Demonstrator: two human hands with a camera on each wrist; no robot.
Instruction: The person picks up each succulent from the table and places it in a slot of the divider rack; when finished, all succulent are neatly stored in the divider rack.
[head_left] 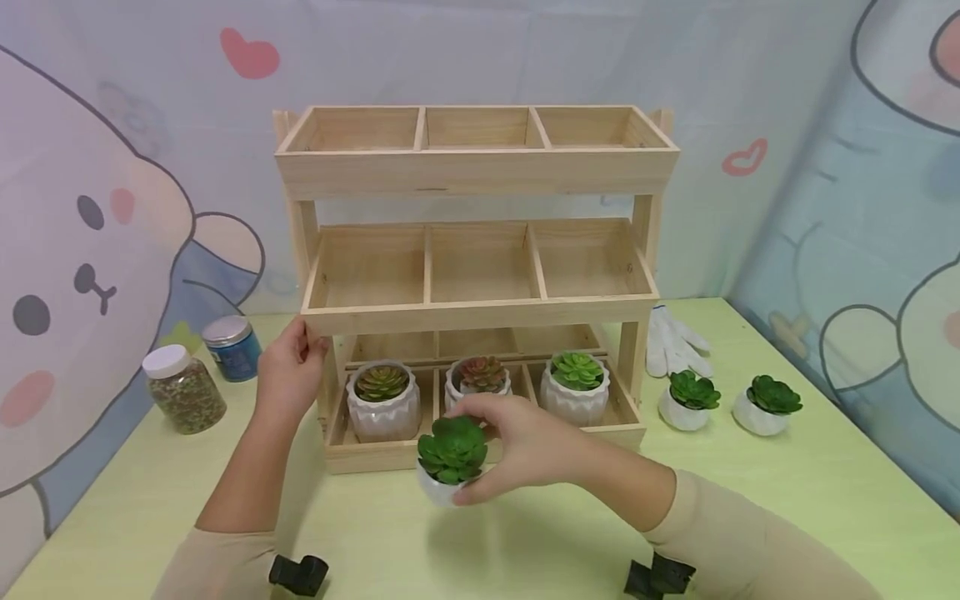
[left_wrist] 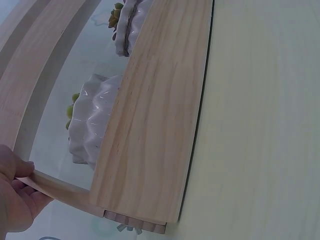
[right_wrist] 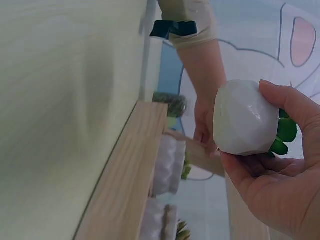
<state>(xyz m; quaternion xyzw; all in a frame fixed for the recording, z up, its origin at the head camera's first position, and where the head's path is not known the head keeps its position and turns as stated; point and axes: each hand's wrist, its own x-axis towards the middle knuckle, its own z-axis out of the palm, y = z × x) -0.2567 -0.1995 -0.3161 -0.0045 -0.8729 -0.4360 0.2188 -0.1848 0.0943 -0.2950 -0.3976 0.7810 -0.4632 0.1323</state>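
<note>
In the head view my right hand (head_left: 525, 446) holds a small potted succulent (head_left: 453, 450) with dark green leaves, in front of the wooden shelf's bottom tier. The right wrist view shows its faceted white pot (right_wrist: 246, 117) between thumb and fingers. My left hand (head_left: 294, 367) grips the left upright of the three-tier wooden shelf (head_left: 480, 312), just under the middle tier. Three succulents in larger white pots stand in the bottom tier: an olive-green one (head_left: 384, 402) at left, a reddish one (head_left: 482, 375) partly behind my right hand, and a bright green one (head_left: 576, 387) at right.
Two more small potted succulents, one nearer the shelf (head_left: 689, 400) and one farther right (head_left: 767, 405), stand on the table (head_left: 375, 533). White gloves (head_left: 675, 343) lie behind them. At left are a white-lidded jar (head_left: 184, 390) of granules and a blue jar (head_left: 232, 348).
</note>
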